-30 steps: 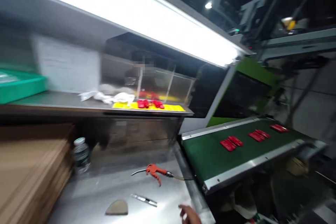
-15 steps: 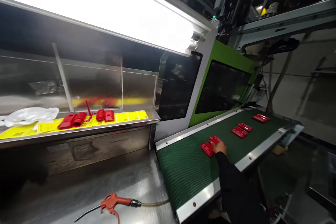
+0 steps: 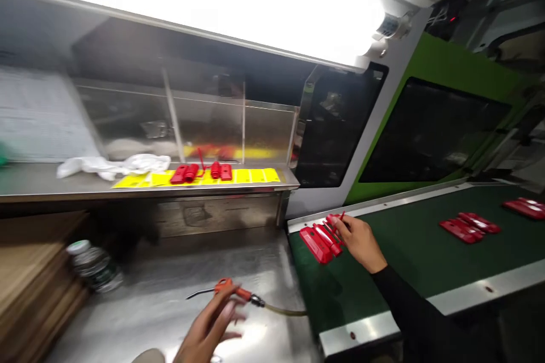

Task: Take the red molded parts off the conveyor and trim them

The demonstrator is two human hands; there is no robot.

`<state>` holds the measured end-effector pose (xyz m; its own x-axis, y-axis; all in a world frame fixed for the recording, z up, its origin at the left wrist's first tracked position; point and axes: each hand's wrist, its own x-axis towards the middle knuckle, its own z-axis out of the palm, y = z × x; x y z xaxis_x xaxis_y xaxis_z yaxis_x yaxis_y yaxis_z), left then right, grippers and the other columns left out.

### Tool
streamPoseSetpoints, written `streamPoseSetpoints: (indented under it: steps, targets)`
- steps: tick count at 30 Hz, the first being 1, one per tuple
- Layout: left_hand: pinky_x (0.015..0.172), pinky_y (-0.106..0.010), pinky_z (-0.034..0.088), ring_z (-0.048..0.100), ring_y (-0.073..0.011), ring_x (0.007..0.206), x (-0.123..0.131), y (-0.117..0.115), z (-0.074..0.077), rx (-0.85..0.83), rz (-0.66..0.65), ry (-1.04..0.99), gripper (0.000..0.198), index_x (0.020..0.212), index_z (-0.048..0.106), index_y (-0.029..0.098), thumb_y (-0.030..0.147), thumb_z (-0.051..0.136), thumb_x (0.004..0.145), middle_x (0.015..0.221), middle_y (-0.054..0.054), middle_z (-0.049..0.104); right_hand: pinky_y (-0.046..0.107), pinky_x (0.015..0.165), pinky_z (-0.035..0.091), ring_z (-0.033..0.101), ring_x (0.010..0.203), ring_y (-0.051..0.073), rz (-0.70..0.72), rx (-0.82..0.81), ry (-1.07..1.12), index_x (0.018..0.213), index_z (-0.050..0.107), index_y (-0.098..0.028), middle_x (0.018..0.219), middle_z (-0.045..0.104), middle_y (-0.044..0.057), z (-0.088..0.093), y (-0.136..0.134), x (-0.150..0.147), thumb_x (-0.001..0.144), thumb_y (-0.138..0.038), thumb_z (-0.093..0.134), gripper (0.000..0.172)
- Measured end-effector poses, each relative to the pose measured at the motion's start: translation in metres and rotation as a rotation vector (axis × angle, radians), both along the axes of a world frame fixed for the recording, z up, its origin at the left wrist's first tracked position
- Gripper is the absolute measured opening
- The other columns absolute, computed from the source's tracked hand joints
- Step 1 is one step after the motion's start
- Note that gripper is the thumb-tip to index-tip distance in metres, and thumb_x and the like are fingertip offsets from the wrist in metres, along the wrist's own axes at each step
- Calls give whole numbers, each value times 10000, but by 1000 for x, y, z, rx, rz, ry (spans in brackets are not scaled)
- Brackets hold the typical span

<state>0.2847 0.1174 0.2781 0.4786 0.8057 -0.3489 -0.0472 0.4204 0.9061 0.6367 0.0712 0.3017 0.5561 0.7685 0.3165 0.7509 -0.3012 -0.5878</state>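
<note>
The right hand point(image 3: 359, 243) had its fingers shut on a red part point(image 3: 318, 243) at the near end of the green belt point(image 3: 383, 227). Past those fingers lay a red pile point(image 3: 464, 227) and a far pile point(image 3: 525, 209), making three. The open left hand point(image 3: 210, 326) was just above one air gun point(image 3: 227, 287) on the worktop point(image 3: 140, 317).

A fluorescent tube light point(image 3: 191, 5) burns out to white along the top, glare streaks the steel desk point(image 3: 162, 317), the left hand point(image 3: 208, 323) smears with motion blur, and the frame edges bow outward.
</note>
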Motion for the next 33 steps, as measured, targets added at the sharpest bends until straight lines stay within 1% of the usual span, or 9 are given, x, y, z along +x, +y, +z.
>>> streamPoseSetpoints:
  steps: [3,6,8,11,15,19,23,29,33]
  targets:
    - [780,-507,608,706,-345,970,12,13,34,-15,-121,-286,580,1435,338,212,504,486,957,1159,-188,667,284,564,334,514,572,118,154,25,60,692,603,-217,600,589,-45,36,14,-84,935,-616,476,484]
    - [652,-443,624,737,-284,803,10,18,57,1,-130,-388,487,1381,357,235,405,531,959,1181,-163,661,285,532,305,470,538,109,287,12,84,653,609,-207,561,554,-51,63,23,-143,931,-568,512,465]
    - [583,-367,615,723,-223,712,-4,17,65,23,-88,-395,373,1296,429,224,299,554,952,1138,-130,678,283,532,318,476,539,109,378,3,84,647,624,-202,561,567,-47,77,24,-166,925,-537,540,444]
    - [648,-322,625,713,-181,721,-36,14,71,9,-42,-393,206,1157,514,156,220,526,961,1009,-123,714,277,625,426,591,677,139,393,104,86,853,717,-219,754,693,-13,89,15,-179,923,-535,557,361]
    - [762,-306,626,734,-201,873,-77,12,79,7,18,-421,170,1123,543,126,199,510,973,1085,-174,728,323,833,535,649,1026,214,326,352,249,1223,654,-281,1166,699,51,72,-7,-179,884,-519,642,414]
    - [705,-277,617,720,-177,816,-106,4,90,111,69,-413,218,1149,551,169,252,589,951,1038,-111,737,448,1105,459,535,1301,263,643,292,678,1447,426,-299,1469,521,94,31,-15,-195,870,-461,691,655]
    - [659,-235,601,687,-152,761,-128,-10,101,218,116,-379,270,1147,586,199,316,653,913,990,-62,722,504,1184,372,475,1373,291,774,329,820,1403,474,-293,1507,484,104,12,-8,-227,808,-301,786,672]
    - [539,-187,536,621,-133,641,-152,-24,110,236,104,-352,362,1123,650,212,405,739,829,843,-48,699,374,1053,500,591,1240,255,674,472,686,1256,618,-274,1355,620,81,23,-1,-263,794,-274,796,495]
    - [541,-209,545,656,-169,673,-164,-21,106,179,164,-381,399,1096,678,214,410,793,768,861,-47,702,381,1017,497,569,1242,274,689,594,549,1078,713,-249,1314,624,82,28,-6,-278,808,-251,777,278]
